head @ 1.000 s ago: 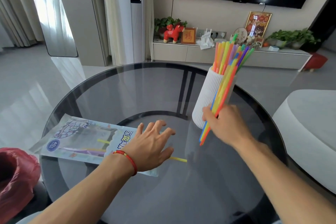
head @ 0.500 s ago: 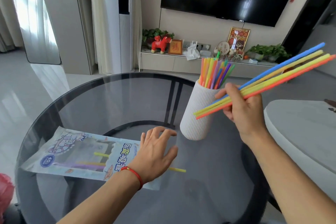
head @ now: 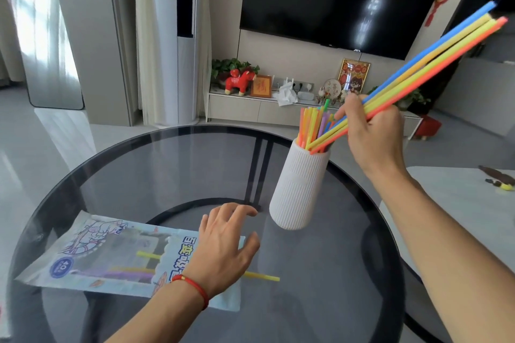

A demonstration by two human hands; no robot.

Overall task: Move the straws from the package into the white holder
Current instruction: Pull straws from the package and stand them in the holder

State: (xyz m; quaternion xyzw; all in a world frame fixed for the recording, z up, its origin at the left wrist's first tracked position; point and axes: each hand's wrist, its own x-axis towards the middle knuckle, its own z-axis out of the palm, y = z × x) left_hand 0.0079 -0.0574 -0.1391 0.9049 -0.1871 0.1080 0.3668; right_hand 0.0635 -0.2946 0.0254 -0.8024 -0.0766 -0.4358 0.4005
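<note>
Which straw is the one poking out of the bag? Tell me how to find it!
Start at the round dark glass table and find the flat printed plastic package on its near left side, under the left hand. The lone yellow straw sticks out of the package's right end onto the glass; unlike every other straw, it lies flat on the glass.

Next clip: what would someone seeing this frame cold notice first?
The fan of bright straws gripped in the right hand, slanting up to the top right with their lower ends at the mouth of the ribbed white holder, which already holds straws. Next, the left hand spread over the open end of the straw package on the round glass table, a yellow straw poking out.
</note>
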